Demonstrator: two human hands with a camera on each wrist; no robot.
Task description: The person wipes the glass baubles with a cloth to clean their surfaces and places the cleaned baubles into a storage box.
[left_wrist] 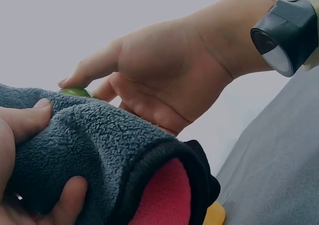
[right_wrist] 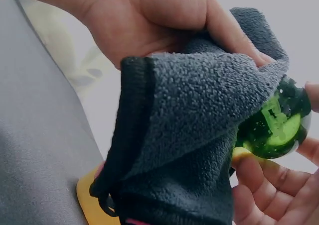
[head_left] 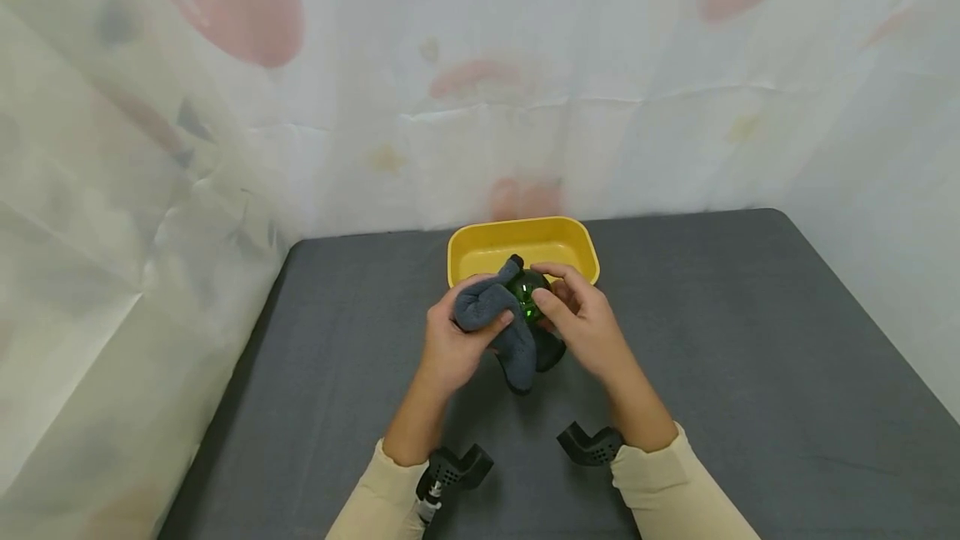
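Grey tabletop (head_left: 750, 340), yellow tray (head_left: 480, 252) behind. Left hand (head_left: 457, 340) clutches fleece cloth (head_left: 495, 323); right hand (head_left: 581, 319) pinches green glass ball (head_left: 527, 294). Risk: the smooth ball may slip during rubbing.

No text, label, brand, number or sign is showing readably in any view. The cloth (head_left: 501, 319), the green ball (head_left: 527, 290) and the yellow tray (head_left: 480, 252) behind the ball are bearing no print, and the curtain (head_left: 225, 15) is carrying only blurred coloured shapes.
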